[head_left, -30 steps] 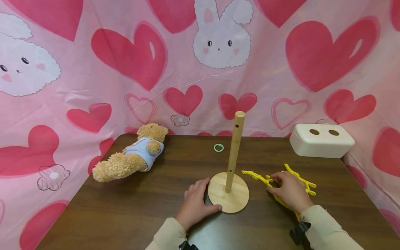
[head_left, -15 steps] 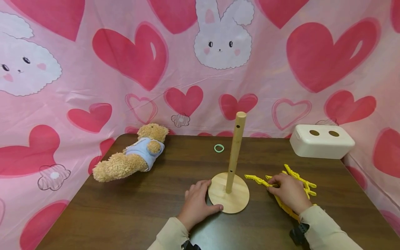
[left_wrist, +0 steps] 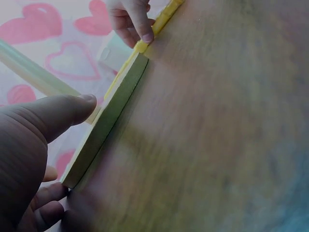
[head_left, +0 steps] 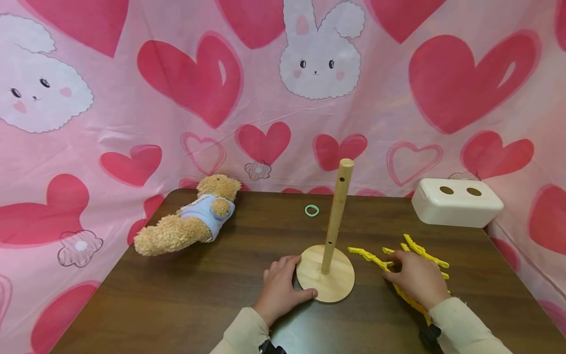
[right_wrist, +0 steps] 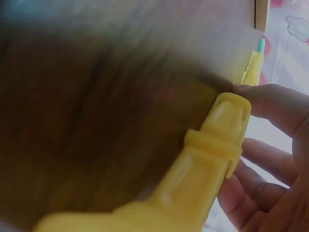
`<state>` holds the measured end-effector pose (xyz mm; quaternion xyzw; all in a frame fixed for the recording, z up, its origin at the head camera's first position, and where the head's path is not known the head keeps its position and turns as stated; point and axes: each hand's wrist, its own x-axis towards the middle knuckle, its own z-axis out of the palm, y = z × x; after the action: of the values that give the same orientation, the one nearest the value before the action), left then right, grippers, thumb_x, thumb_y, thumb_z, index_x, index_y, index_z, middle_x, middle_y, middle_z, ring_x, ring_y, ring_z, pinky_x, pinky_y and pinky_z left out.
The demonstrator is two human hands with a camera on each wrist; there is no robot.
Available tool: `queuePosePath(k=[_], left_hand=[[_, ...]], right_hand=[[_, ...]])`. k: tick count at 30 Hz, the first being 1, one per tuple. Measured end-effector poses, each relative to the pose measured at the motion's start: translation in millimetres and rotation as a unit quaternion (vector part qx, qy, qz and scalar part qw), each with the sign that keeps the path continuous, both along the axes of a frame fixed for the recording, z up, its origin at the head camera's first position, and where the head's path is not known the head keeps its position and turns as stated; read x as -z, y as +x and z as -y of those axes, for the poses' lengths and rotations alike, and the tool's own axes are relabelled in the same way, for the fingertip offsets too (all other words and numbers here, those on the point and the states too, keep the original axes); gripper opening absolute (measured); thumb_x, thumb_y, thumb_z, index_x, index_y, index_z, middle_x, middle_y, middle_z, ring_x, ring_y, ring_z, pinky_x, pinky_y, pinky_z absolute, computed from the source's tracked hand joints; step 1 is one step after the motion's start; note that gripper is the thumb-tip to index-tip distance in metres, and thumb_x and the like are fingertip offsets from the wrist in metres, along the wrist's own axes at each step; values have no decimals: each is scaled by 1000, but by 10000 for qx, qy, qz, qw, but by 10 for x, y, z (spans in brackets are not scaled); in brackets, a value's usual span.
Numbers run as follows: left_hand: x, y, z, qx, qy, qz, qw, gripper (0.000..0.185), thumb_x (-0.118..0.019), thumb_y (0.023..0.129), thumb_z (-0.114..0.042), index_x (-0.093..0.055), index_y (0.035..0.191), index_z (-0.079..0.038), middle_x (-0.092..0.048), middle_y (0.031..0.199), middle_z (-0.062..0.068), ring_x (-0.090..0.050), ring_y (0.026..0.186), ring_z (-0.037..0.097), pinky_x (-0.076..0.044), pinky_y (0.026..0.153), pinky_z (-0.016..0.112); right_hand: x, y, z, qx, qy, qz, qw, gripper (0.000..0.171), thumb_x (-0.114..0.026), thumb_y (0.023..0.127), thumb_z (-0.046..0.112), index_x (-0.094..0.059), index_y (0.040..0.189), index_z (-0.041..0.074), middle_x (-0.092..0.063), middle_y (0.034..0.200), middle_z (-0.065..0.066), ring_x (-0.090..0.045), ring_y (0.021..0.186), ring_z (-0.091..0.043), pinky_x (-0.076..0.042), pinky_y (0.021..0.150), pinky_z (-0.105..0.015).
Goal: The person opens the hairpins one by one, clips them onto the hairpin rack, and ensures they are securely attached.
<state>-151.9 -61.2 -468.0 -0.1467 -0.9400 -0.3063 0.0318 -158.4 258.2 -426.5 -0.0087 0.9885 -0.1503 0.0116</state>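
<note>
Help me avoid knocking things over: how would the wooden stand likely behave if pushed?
The wooden stand might tip if pushed near its top, its post being tall for the round base. Pushed low, it would probably slide, since that base lies flat on the table.

left hand 1 | right hand 1 | wooden stand 1 | teddy bear 1 | green ring 1 | white box 1 | yellow pieces several, count unclear | counter 1

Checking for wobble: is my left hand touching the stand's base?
Touching. The head view shows the left hand meeting the base, thumb and fingertip at its rim.
</note>
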Motion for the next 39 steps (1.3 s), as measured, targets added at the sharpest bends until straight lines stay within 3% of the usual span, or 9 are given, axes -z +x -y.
queuePosePath(k=[12,18,23,26,33,39], left_hand=[[13,-9,8,4,2,4,10000,85,-71,65,-64,-50,131,-16,-51,127,-1,-44,106,20,-30,80,40],[23,-11,15,-19,-35,16,10000,85,-71,65,-64,-50,131,-16,-51,126,-1,-44,105,20,-30,80,40],[22,-7,21,-32,-55,61,10000,84,-72,65,-64,-51,130,-15,-51,126,0,-44,106,20,-30,81,41],[14,-1,18,-30,-61,72,10000,83,-72,65,-63,-51,130,-15,-51,126,0,-44,106,21,-30,81,42],[10,-2,8,-10,-59,89,9999,83,-71,65,-64,-51,130,-16,-51,126,0,-44,106,20,-30,81,41],[12,-1,7,-4,-19,94,10000,82,-72,65,-63,-51,130,-16,-51,125,-1,-44,106,20,-30,80,41]], right_hand=[[17,-15,-26,109,-646,181,9977,27,-77,73,28,-67,90,11,-64,90,-4,-57,74,-21,-47,69,-46],[46,-61,-15,13,-787,398,9961,52,-80,70,34,-63,109,4,-64,103,-11,-59,93,-31,-44,78,-52],[60,-126,-22,20,-791,645,9948,68,-79,72,34,-53,125,0,-63,98,-8,-58,81,-21,-48,73,-46],[54,-158,-33,-30,-755,750,9943,67,-78,74,31,-51,127,-1,-62,95,-7,-55,76,-18,-48,69,-42],[41,-162,-13,-101,-654,544,9963,41,-76,76,19,-64,113,6,-61,94,-4,-56,80,-20,-48,72,-43],[47,-136,-24,-176,-568,439,9973,43,-79,72,27,-66,107,6,-62,96,-6,-58,85,-23,-46,75,-48]])
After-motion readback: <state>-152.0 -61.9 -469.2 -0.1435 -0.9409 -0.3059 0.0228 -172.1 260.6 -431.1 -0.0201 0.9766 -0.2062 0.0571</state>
